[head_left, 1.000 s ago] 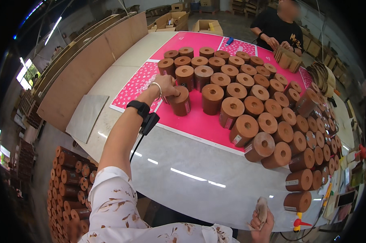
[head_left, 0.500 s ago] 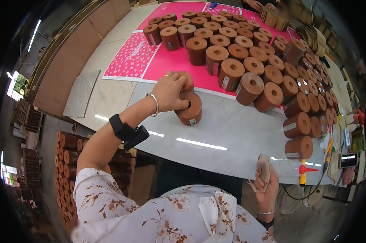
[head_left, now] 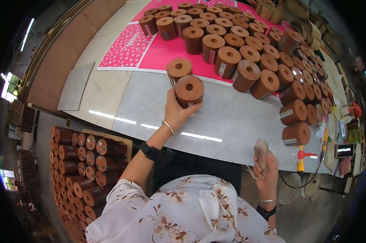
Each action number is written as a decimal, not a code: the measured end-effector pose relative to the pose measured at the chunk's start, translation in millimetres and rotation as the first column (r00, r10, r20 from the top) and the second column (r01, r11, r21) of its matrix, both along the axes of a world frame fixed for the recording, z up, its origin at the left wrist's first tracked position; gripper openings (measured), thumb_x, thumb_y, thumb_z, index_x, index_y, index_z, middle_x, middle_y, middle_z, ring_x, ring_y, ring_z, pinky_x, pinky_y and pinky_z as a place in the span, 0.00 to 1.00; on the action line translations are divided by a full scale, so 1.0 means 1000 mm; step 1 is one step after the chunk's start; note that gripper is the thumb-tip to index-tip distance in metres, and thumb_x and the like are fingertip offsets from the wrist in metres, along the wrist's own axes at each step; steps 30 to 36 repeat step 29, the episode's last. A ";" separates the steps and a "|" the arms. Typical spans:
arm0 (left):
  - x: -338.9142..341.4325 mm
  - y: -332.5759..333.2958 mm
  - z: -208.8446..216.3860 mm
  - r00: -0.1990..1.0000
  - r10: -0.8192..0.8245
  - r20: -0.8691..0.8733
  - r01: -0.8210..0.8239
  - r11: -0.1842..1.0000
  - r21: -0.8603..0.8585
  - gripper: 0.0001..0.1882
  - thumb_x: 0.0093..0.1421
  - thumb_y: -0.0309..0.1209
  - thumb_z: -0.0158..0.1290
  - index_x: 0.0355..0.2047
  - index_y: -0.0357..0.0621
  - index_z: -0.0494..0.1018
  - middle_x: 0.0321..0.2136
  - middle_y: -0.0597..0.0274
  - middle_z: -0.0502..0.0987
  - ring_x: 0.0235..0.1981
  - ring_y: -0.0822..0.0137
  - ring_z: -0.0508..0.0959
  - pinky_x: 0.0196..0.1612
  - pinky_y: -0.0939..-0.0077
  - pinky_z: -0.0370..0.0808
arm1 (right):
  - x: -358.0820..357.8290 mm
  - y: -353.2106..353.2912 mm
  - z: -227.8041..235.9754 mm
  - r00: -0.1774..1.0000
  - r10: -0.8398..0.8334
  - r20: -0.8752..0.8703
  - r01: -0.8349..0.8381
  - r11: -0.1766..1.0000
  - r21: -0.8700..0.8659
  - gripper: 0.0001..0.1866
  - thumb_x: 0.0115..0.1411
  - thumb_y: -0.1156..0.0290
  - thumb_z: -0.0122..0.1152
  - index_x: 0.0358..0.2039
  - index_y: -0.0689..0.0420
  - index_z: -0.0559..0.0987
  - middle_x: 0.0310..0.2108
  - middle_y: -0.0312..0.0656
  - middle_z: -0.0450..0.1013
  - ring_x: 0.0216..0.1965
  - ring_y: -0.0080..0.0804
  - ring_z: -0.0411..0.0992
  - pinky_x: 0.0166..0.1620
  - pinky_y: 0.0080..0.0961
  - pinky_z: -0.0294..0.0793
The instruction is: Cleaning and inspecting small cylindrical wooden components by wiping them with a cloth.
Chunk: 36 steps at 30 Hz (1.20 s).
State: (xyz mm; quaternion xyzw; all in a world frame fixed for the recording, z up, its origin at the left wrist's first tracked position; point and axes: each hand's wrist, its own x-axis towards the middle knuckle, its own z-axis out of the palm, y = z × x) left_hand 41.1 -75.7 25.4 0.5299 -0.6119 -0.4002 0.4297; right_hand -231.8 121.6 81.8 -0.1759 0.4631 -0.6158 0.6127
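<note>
My left hand (head_left: 177,113) is wrapped round the near side of a brown cylinder (head_left: 190,98) that has a round hole in its top. Right behind it stands a second brown cylinder (head_left: 179,69), at the edge of the pink sheet. A crumpled greyish rag (head_left: 261,152) is gripped in my right hand (head_left: 267,174), over the table's front edge. Beside that hand lies a clear bottle (head_left: 287,153) with a red nozzle. Many more such cylinders (head_left: 227,58) stand in rows on the pink sheet (head_left: 162,56).
The grey tabletop (head_left: 150,101) curves along in front of me. At the lower left, a pallet (head_left: 124,139) carries stacked brown cylinders. A flat grey tile (head_left: 76,87) lies at the left. Bottles, a hose (head_left: 312,178) and a small screen (head_left: 345,150) crowd the right.
My left hand has come down from the tops of the two cylinders to the near one's side. That cylinder now stands slightly further back. The right hand keeps the rag.
</note>
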 end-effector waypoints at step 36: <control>-0.060 0.050 -0.018 0.940 -0.339 0.045 0.341 0.917 -0.208 0.39 0.34 0.47 0.72 0.42 0.37 0.71 0.37 0.49 0.77 0.41 0.51 0.76 0.51 0.60 0.69 | 0.052 -0.083 0.008 -0.104 -0.179 -0.978 -0.569 0.818 -0.089 0.12 0.47 0.80 0.61 0.36 0.61 0.75 0.33 0.50 0.71 0.39 0.47 0.73 0.44 0.31 0.74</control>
